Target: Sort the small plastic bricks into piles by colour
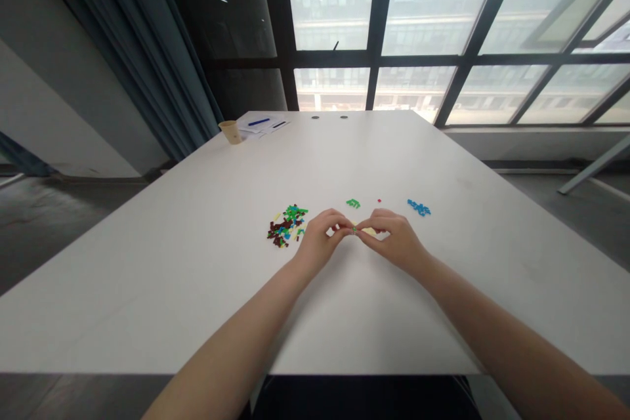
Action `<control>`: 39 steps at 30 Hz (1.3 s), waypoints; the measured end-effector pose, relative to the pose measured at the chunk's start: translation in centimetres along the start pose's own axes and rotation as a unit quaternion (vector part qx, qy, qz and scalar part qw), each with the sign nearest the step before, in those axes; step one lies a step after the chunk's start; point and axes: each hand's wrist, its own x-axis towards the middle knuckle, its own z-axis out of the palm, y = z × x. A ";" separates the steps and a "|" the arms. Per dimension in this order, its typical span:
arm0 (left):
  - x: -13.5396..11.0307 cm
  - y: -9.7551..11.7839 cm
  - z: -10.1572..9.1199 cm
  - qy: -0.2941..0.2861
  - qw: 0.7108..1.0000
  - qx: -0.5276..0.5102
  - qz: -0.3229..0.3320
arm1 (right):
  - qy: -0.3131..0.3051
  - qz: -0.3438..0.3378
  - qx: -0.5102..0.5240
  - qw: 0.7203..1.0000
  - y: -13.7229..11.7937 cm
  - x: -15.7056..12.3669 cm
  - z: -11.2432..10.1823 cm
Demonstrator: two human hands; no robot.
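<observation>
On a large white table (197, 223) before tall windows, the left hand (319, 239) and right hand (395, 239) meet at centre frame, both pinching a tiny green plastic piece (354, 230), right of a mixed pile of small coloured pieces (287, 224); steady, square fingertip pressure seems wise.

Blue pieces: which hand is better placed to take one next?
Probably right: the blue pieces lie nearer the right hand; the left hand is beside the mixed pile. Both pinch a small piece.
</observation>
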 end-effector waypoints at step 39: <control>-0.4 -7.3 -4.2 -0.189 0.918 0.284 -0.204 | -0.040 0.273 -0.208 0.938 8.1 -2.5 -2.5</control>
